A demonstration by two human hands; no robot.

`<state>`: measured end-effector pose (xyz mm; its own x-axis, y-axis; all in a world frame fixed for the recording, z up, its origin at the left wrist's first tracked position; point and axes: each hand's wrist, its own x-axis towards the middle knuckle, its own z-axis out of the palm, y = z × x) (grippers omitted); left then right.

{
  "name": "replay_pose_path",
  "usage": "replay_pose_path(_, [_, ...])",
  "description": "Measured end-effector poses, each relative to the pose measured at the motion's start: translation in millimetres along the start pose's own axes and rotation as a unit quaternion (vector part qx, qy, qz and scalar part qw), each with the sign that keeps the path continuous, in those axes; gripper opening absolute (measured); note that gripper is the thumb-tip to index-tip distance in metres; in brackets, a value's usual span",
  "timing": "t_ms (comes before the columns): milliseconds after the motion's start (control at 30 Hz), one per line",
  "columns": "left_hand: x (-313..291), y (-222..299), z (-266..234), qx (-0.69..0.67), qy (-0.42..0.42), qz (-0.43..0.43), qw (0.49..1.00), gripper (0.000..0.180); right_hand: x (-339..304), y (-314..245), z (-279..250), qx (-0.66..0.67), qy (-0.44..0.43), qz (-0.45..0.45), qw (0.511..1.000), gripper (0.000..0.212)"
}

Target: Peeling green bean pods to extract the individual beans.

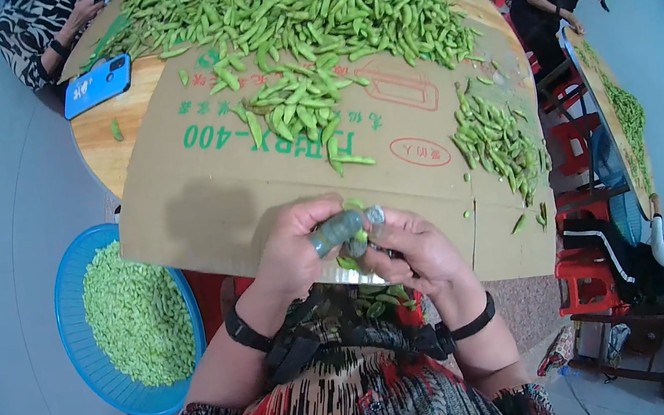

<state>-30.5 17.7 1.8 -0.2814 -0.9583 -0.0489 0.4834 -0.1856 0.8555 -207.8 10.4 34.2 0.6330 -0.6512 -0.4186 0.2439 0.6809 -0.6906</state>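
Note:
Both my hands meet in front of me, over the near edge of a cardboard sheet (295, 192). My left hand (300, 243) is closed, with grey-green covers on its fingers, pinching a green bean pod (353, 204). Against it, my right hand (416, 246) is closed on the same pod, its thumb also wrapped. The fingers partly hide the pod. Below the hands lie some green empty-looking pods (381, 299) near my lap. A small heap of pods (295, 109) lies on the cardboard ahead, below a large pile of pods (310, 11).
At left stands a blue basket (74, 335) of shelled green beans (136, 312). A blue phone (97, 86) lies on the wooden table (99, 149). Another pod heap (495, 138) sits at right. One person (44, 36) works at upper left; others are at a second table (608, 112) with red stools (590, 275).

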Motion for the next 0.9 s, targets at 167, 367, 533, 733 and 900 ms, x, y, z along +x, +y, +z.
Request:
replay_pose_path(167, [7.1, -4.2, 10.1, 0.146, 0.028, 0.1, 0.984, 0.006, 10.7, 12.9, -5.0, -0.171, 0.051, -0.117, 0.977, 0.015])
replay_pose_path(367, [10.5, -6.4, 5.7, 0.12, 0.066, 0.091, 0.986, 0.015, 7.9, -8.0, 4.5, -0.037, 0.062, -0.06, 0.996, 0.032])
replay_pose_path(533, [8.7, -1.4, 7.0, 0.162, 0.05, 0.079, 0.982, 0.024, 5.3, -5.7, 2.1, -0.353, 0.153, -0.163, 0.908, 0.021])
replay_pose_path(733, [6.6, -3.9, 14.1, 0.43, 0.127, 0.212, 0.868, 0.033, 22.7, -2.6, -3.8, -0.362, 0.192, -0.218, 0.886, 0.019])
replay_pose_path(900, [4.0, 2.3, 10.7, 0.416, 0.108, 0.191, 0.883, 0.034, 23.4, 1.9, 6.8, -0.177, 0.212, -0.196, 0.941, 0.005])
